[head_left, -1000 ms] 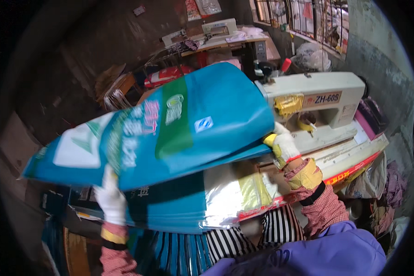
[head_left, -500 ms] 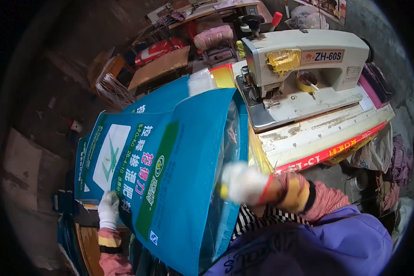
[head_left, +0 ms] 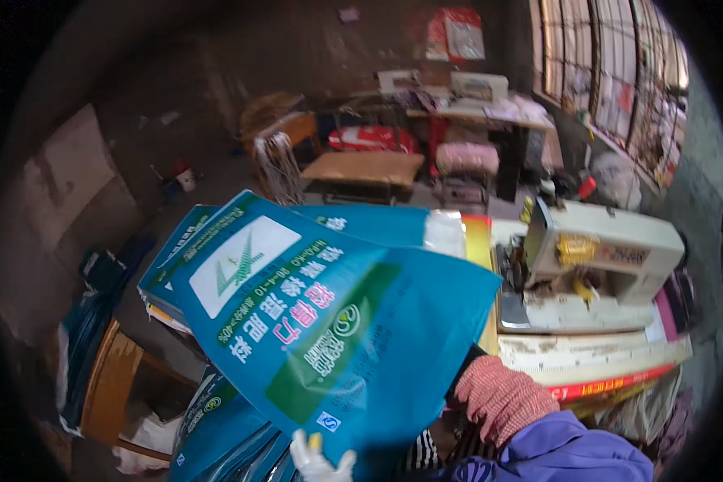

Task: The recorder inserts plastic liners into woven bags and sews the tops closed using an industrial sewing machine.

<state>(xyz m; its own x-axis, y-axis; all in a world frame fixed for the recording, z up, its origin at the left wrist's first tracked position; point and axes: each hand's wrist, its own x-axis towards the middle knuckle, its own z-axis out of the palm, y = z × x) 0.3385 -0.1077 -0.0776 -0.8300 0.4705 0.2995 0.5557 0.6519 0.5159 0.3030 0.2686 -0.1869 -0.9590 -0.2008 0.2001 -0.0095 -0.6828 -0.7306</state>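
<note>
Reading from left to right, the scene is set out as follows.

Stool: a wooden stool (head_left: 108, 377) is seen at the lower left, with dark blue fabric draped beside it.

Stack: a pile of blue printed sacks (head_left: 169, 273) is laid flat left of centre, and more sacks (head_left: 217, 434) are heaped below it.

Held sack: a large blue woven sack (head_left: 337, 337) with green and white panels is held up across the middle, tilted, above the stack and in front of the table.

Left hand: the left hand (head_left: 321, 459), in a white glove, is seen at the sack's lower edge; its fingers are raised against the material, but whether the edge is actually pinched cannot be told.

Right hand: the right hand is hidden behind the sack; only a red knitted cuff (head_left: 502, 398) and a purple sleeve (head_left: 574, 454) are shown, so its grip cannot be judged.

Table: a worn table edge (head_left: 594, 361) is seen at right, carrying a cream sewing machine (head_left: 602, 257).

Handling advice: the sack is judged slippery and floppy, so both edges are best gripped firmly and kept taut, and its corners squared with the stack if it is lowered.
</note>
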